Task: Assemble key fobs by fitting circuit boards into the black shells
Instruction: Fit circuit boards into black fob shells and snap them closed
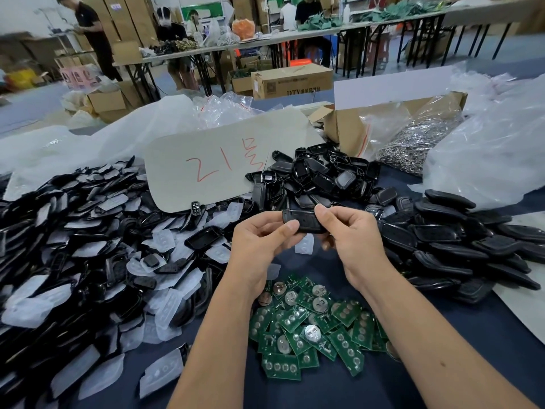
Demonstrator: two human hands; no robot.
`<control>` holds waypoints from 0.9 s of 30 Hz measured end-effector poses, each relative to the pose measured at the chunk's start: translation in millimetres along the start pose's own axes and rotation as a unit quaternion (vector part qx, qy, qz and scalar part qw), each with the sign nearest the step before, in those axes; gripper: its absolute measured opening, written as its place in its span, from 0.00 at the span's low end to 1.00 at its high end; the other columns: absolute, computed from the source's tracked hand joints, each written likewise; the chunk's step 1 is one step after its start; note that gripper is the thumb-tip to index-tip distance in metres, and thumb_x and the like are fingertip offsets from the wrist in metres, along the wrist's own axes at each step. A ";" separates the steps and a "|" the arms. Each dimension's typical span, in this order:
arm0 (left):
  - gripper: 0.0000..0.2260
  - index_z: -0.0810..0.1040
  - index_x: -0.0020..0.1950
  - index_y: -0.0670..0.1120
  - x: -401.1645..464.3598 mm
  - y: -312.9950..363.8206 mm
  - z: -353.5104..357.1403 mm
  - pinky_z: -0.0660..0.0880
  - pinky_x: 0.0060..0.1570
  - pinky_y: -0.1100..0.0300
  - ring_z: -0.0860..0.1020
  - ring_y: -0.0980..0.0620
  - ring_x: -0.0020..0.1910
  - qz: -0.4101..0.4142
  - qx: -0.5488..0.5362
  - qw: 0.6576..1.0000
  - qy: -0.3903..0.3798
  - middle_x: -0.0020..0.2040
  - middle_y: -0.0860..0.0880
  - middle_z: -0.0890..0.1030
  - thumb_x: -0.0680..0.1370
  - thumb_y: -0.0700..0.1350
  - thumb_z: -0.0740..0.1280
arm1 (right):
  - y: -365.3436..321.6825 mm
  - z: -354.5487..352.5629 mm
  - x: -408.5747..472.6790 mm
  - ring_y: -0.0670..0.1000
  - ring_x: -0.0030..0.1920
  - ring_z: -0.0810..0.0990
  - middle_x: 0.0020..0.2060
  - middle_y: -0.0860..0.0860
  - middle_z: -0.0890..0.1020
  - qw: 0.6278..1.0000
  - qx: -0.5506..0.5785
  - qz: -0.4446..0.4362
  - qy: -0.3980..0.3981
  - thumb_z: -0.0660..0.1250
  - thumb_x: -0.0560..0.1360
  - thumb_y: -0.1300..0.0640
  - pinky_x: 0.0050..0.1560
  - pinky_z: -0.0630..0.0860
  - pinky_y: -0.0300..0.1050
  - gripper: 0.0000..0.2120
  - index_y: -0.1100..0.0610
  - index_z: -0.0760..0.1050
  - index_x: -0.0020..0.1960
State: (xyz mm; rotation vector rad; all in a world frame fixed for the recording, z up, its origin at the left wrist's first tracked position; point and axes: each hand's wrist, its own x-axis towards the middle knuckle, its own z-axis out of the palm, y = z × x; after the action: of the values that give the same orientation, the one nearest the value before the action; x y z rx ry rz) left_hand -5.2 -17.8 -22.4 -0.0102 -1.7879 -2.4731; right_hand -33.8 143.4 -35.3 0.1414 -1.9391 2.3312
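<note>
Black shell (306, 222) between fingers (287, 227): smooth plastic, slight gloss. Shell heaps (460, 246) toward right edge of bench: same black plastic, some matt. Circuit boards (312, 329): green laminate, shiny silver metal discs. Translucent pads (165, 314): milky, soft-looking, rubbery. Bench (442, 358): dark blue matt cloth. Key rings (413, 143): bright metal in clear glossy plastic bag. Card (224, 160): matt grey paperboard.

Boards (312, 329) front-ctr, shells (318, 172) behind, pads (73, 261) left.
</note>
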 end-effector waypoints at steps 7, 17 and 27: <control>0.11 0.86 0.51 0.39 0.4 -1.2 -2.2 0.85 0.51 0.53 0.87 0.39 0.50 0.022 -0.001 1.000 -0.011 0.51 0.34 0.86 0.70 0.40 0.76 | -1.4 -0.5 -1.0 0.47 0.28 0.74 0.28 0.52 0.79 1.000 0.006 -0.010 -0.009 0.71 0.81 0.55 0.30 0.72 0.37 0.14 0.60 0.84 0.39; 0.09 0.86 0.49 0.44 0.2 -2.9 -0.8 0.83 0.47 0.56 0.87 0.40 0.47 0.043 0.026 0.998 0.047 0.47 0.37 0.87 0.70 0.40 0.78 | 1.2 1.9 -2.4 0.54 0.38 0.82 0.38 0.57 0.85 0.999 0.023 -0.034 -0.015 0.72 0.80 0.55 0.39 0.82 0.47 0.08 0.56 0.86 0.44; 0.11 0.83 0.48 0.37 -0.1 1.9 0.2 0.82 0.38 0.64 0.87 0.48 0.37 0.061 0.015 0.998 0.027 0.41 0.40 0.87 0.68 0.40 0.77 | -4.9 0.9 -3.5 0.48 0.30 0.77 0.35 0.55 0.81 0.986 0.136 0.064 -0.074 0.71 0.78 0.54 0.29 0.74 0.38 0.11 0.62 0.81 0.43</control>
State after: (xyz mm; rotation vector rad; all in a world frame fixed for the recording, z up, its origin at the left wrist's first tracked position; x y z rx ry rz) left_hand -5.0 -18.3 -20.5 -0.0491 -1.7484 -2.3396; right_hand -29.7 143.3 -30.8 0.2244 -1.7241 2.7357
